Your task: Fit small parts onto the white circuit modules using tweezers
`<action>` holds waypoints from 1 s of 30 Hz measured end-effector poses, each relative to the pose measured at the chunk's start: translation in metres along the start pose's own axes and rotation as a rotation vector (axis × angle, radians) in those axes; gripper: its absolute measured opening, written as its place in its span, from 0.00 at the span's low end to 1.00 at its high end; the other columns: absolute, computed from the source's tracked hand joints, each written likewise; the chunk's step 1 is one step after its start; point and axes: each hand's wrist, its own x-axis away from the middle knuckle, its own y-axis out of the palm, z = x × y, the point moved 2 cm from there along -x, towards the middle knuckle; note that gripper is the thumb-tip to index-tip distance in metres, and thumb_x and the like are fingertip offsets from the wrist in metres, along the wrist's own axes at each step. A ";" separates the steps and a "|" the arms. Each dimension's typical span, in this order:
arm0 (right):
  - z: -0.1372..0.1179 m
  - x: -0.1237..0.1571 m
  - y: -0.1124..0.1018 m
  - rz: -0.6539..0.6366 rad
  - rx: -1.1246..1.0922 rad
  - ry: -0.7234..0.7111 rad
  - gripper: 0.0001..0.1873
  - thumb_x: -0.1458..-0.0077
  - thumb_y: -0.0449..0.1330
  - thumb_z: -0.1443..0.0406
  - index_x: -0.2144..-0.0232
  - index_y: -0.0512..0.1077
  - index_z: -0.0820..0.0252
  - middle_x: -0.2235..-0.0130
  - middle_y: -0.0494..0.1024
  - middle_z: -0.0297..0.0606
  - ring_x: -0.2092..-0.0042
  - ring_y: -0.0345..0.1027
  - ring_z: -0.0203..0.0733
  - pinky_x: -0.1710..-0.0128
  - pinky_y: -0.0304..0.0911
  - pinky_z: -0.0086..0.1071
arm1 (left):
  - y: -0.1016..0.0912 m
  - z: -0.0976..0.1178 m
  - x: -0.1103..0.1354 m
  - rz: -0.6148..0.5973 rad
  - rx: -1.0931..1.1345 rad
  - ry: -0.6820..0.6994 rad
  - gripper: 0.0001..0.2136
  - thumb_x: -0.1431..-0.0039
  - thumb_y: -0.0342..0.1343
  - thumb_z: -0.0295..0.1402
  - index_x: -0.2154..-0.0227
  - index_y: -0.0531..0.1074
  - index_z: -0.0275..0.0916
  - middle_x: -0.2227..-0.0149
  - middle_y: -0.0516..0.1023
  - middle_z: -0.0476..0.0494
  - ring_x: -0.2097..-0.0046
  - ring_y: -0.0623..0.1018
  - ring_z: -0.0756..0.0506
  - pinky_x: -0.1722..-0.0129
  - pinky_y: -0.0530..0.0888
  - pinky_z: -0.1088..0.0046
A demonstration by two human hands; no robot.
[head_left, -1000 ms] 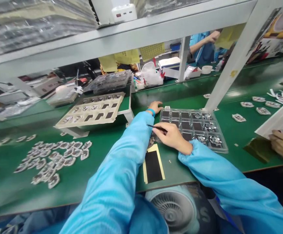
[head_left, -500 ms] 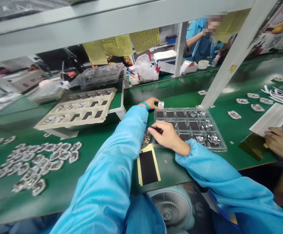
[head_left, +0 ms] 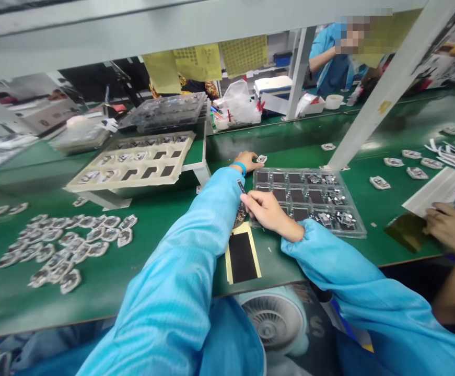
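Note:
My left hand [head_left: 246, 160] reaches past the far left corner of a clear plastic tray [head_left: 354, 228] and pinches a small white-rimmed part [head_left: 261, 158] just above the green table. My right hand [head_left: 265, 210] rests closed at the tray's near left corner, gripping thin black tweezers [head_left: 241, 187] that point up and left. The tray's pockets hold black pads and several small metal parts. A yellow sheet with a black strip [head_left: 243, 256] lies just in front of my right hand.
A beige tray [head_left: 94, 184] with parts stands on a raised stand at the left, with many loose parts [head_left: 66, 245] scattered in front. A white post [head_left: 364, 109] rises behind the clear tray. Another person's hand [head_left: 446, 225] rests at the right edge. A fan [head_left: 270, 321] sits below the table.
My left hand has picked up the small part and holds it by the tray's far corner. My right hand shifted slightly left, and the tweezers now tilt upward.

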 end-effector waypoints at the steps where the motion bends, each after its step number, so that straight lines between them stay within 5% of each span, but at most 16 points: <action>1: -0.001 0.001 -0.001 -0.001 0.011 -0.003 0.29 0.33 0.54 0.46 0.79 0.65 0.58 0.80 0.68 0.29 0.75 0.60 0.33 0.71 0.57 0.31 | 0.001 0.003 -0.001 0.012 -0.014 -0.017 0.31 0.57 0.74 0.48 0.48 0.80 0.41 0.47 0.78 0.35 0.41 0.72 0.31 0.38 0.66 0.54; 4: -0.001 0.002 -0.003 0.011 0.034 -0.013 0.28 0.32 0.54 0.47 0.79 0.65 0.58 0.80 0.68 0.29 0.75 0.60 0.33 0.72 0.56 0.31 | 0.004 0.009 -0.002 0.036 -0.049 -0.051 0.35 0.61 0.75 0.50 0.47 0.79 0.46 0.44 0.75 0.34 0.37 0.66 0.27 0.37 0.62 0.47; 7: 0.001 0.003 -0.004 0.016 0.034 -0.024 0.28 0.32 0.54 0.47 0.78 0.67 0.58 0.77 0.72 0.31 0.73 0.64 0.34 0.69 0.60 0.31 | 0.005 0.014 0.000 0.057 -0.036 -0.061 0.27 0.56 0.74 0.46 0.51 0.81 0.45 0.43 0.74 0.34 0.36 0.64 0.26 0.36 0.61 0.47; 11: 0.008 0.001 -0.010 0.012 -0.101 0.117 0.27 0.36 0.55 0.43 0.73 0.71 0.58 0.78 0.72 0.31 0.76 0.64 0.34 0.73 0.62 0.31 | -0.007 0.022 0.006 0.075 0.047 -0.094 0.16 0.47 0.69 0.36 0.56 0.81 0.35 0.49 0.78 0.31 0.40 0.71 0.31 0.38 0.66 0.55; 13: 0.012 0.001 -0.013 -0.123 -0.222 0.224 0.26 0.41 0.61 0.42 0.68 0.72 0.58 0.77 0.74 0.31 0.78 0.64 0.33 0.77 0.62 0.30 | -0.016 0.026 0.018 0.088 0.118 -0.126 0.14 0.39 0.64 0.34 0.54 0.79 0.32 0.52 0.80 0.33 0.46 0.77 0.37 0.43 0.71 0.61; 17: 0.016 0.007 -0.013 -0.370 -0.178 0.169 0.19 0.46 0.69 0.50 0.64 0.77 0.60 0.69 0.81 0.37 0.70 0.72 0.36 0.68 0.69 0.32 | -0.033 0.030 0.083 0.101 0.320 -0.165 0.20 0.33 0.57 0.31 0.40 0.70 0.35 0.55 0.81 0.40 0.60 0.82 0.48 0.60 0.76 0.72; 20: 0.018 0.013 -0.005 -0.276 0.005 0.074 0.14 0.43 0.68 0.55 0.64 0.80 0.60 0.68 0.81 0.36 0.70 0.69 0.36 0.69 0.66 0.32 | -0.042 0.025 0.164 0.023 0.758 -0.152 0.24 0.39 0.63 0.28 0.40 0.71 0.39 0.59 0.80 0.42 0.68 0.79 0.50 0.71 0.73 0.76; 24: 0.018 0.019 0.006 -0.138 0.118 0.007 0.12 0.42 0.68 0.55 0.63 0.81 0.58 0.68 0.81 0.35 0.70 0.68 0.36 0.70 0.65 0.32 | -0.056 0.009 0.259 -0.080 1.006 -0.192 0.17 0.36 0.61 0.38 0.46 0.77 0.43 0.64 0.79 0.43 0.72 0.75 0.51 0.81 0.64 0.78; 27: 0.019 0.020 0.007 -0.118 0.167 -0.005 0.12 0.42 0.68 0.55 0.63 0.80 0.57 0.67 0.81 0.36 0.71 0.68 0.36 0.71 0.64 0.32 | -0.064 -0.001 0.292 -0.083 1.016 -0.210 0.14 0.35 0.59 0.44 0.53 0.81 0.43 0.67 0.78 0.43 0.72 0.76 0.50 0.80 0.67 0.76; 30: 0.019 0.020 0.007 -0.139 0.206 -0.021 0.11 0.41 0.68 0.56 0.63 0.81 0.57 0.67 0.81 0.35 0.71 0.68 0.35 0.70 0.64 0.31 | -0.063 -0.002 0.300 -0.124 0.958 -0.201 0.12 0.39 0.64 0.42 0.55 0.80 0.44 0.68 0.80 0.45 0.71 0.78 0.49 0.75 0.75 0.74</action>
